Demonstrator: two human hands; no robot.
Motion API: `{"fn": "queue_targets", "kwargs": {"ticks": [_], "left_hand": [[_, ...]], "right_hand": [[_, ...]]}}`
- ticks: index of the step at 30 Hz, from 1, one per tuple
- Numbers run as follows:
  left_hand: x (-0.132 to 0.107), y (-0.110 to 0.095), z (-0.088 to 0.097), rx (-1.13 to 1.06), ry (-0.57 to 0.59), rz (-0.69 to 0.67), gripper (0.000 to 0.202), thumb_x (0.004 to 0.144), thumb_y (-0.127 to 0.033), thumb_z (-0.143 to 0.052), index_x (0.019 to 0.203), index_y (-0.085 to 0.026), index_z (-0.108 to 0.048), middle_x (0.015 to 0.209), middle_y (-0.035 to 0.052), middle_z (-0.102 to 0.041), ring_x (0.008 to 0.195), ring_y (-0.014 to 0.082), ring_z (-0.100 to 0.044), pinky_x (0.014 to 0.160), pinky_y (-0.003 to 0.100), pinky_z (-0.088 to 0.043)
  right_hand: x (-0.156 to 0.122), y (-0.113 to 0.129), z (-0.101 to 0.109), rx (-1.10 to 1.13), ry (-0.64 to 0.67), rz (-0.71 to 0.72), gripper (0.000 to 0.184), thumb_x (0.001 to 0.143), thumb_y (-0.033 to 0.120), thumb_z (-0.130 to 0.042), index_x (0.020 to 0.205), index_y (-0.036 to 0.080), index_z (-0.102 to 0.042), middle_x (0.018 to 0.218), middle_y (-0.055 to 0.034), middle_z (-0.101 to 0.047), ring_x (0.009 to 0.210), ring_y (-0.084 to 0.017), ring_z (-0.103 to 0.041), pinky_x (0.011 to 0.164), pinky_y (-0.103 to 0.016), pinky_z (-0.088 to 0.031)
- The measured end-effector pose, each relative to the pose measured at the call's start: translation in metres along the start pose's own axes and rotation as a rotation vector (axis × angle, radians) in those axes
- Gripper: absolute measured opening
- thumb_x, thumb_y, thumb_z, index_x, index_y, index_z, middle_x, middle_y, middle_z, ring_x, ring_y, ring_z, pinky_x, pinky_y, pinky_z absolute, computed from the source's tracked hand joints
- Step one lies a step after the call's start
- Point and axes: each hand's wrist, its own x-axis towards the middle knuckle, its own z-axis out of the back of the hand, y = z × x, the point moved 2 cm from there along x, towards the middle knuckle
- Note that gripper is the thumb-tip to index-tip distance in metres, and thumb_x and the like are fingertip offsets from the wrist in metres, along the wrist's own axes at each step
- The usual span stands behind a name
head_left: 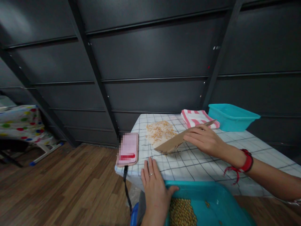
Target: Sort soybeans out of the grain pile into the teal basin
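My right hand is closed on a strip of brown cardboard, whose lower edge rests on the checked tablecloth beside a spread of yellow grains. My left hand grips the rim of a teal tub at the table's near edge, fingers flat on the cloth and thumb inside the tub. More yellow grains lie in that tub. A red band is on my right wrist.
A pink phone-like case sits at the table's left edge with a dark cord hanging down. A pink-striped cloth and a second teal tub stand at the back. Dark panelled wall behind, wooden floor left, a spotted cover far left.
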Motion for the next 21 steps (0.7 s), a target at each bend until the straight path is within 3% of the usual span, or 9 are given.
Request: {"fn": "queue_targets", "kwargs": {"ticks": [3,13,21], "left_hand": [[0.001,-0.001,0.000,0.003,0.014,0.006,0.097,0.048,-0.038,-0.069,0.124,-0.005,-0.019,0.128,0.0230,-0.036,0.120,0.0357,-0.027,0.096,0.054,-0.029],[0.000,0.000,0.000,-0.017,0.038,0.016,0.100,0.049,-0.038,-0.069,0.126,-0.005,-0.015,0.130,0.0227,-0.034,0.122,0.0348,-0.024,0.097,0.054,-0.027],[0.000,-0.001,-0.001,0.003,0.017,0.005,0.101,0.049,-0.040,-0.069,0.126,-0.005,-0.016,0.129,0.0227,-0.035,0.121,0.0356,-0.027,0.095,0.056,-0.027]], "right_hand": [[-0.002,0.003,0.002,0.021,0.011,0.006,0.019,0.081,0.005,-0.037,0.090,0.016,-0.050,0.076,-0.0030,-0.064,0.073,-0.014,-0.054,0.066,-0.031,-0.037],[-0.025,0.012,0.042,0.053,0.040,-0.006,0.023,0.080,0.003,-0.037,0.094,0.016,-0.050,0.078,-0.0034,-0.063,0.078,-0.015,-0.054,0.070,-0.033,-0.039],[-0.033,0.007,0.041,-0.051,0.063,-0.110,0.021,0.078,-0.002,-0.039,0.091,0.011,-0.049,0.076,-0.0073,-0.062,0.076,-0.016,-0.051,0.068,-0.033,-0.039]]}}
